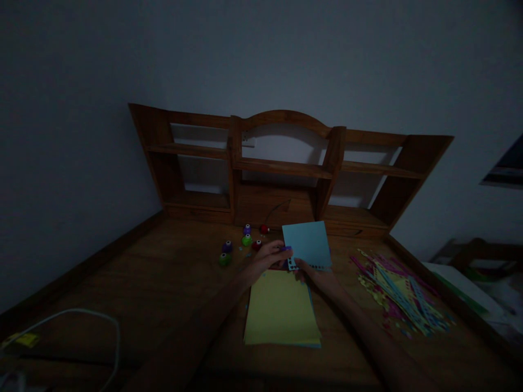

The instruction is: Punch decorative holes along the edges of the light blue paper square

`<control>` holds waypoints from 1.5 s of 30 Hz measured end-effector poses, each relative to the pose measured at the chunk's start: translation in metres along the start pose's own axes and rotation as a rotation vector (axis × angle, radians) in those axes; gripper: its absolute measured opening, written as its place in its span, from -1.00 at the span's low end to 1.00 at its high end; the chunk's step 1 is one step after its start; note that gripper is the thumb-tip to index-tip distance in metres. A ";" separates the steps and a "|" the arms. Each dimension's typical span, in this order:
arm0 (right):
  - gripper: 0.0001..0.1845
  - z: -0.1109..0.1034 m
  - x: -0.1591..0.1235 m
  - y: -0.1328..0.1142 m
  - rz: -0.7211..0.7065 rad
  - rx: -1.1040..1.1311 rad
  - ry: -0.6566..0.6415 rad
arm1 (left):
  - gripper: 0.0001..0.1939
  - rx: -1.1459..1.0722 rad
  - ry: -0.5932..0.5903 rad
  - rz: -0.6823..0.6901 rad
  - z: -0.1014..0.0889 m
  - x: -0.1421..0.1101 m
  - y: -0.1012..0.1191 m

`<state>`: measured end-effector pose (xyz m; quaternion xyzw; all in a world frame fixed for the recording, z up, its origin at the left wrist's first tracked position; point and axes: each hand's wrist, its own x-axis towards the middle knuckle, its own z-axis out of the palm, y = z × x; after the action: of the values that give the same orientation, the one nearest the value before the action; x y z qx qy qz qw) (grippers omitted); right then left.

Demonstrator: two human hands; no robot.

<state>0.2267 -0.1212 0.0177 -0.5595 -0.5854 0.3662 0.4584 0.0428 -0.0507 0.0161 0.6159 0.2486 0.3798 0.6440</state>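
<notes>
White cable (pixel 118 337) curls nearest, at left; then eyed figures (pixel 246 240). The left hand (pixel 269 255) grips a purple object (pixel 288 251) beyond yellow paper (pixel 281 310), by a holed blue sheet (pixel 307 240), which the right hand (pixel 312 272) pinches; paper strips (pixel 402 291) lie rightmost.

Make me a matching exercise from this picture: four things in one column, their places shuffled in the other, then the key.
Things
1. Blue sheet
2. Yellow-topped paper stack
3. Heap of coloured strips
4. White cable

Places
A. On the right side of the desk
B. Curving through the lower left of the view
C. Held near its front edge by the right hand
D. Flat between the two forearms

Right pairs: 1-C, 2-D, 3-A, 4-B
</notes>
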 end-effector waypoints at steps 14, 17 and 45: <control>-0.57 -0.001 0.004 0.008 -0.036 0.002 0.010 | -0.54 0.009 0.029 -0.023 0.000 0.000 -0.001; -0.57 -0.001 0.004 0.007 -0.025 0.003 0.011 | -0.53 0.005 0.033 -0.033 0.000 0.000 -0.001; -0.54 0.000 0.001 0.004 -0.007 -0.027 -0.010 | -0.52 0.000 0.027 -0.061 0.001 -0.002 0.003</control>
<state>0.2280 -0.1198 0.0142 -0.5619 -0.5945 0.3593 0.4492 0.0424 -0.0528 0.0190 0.6028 0.2761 0.3684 0.6517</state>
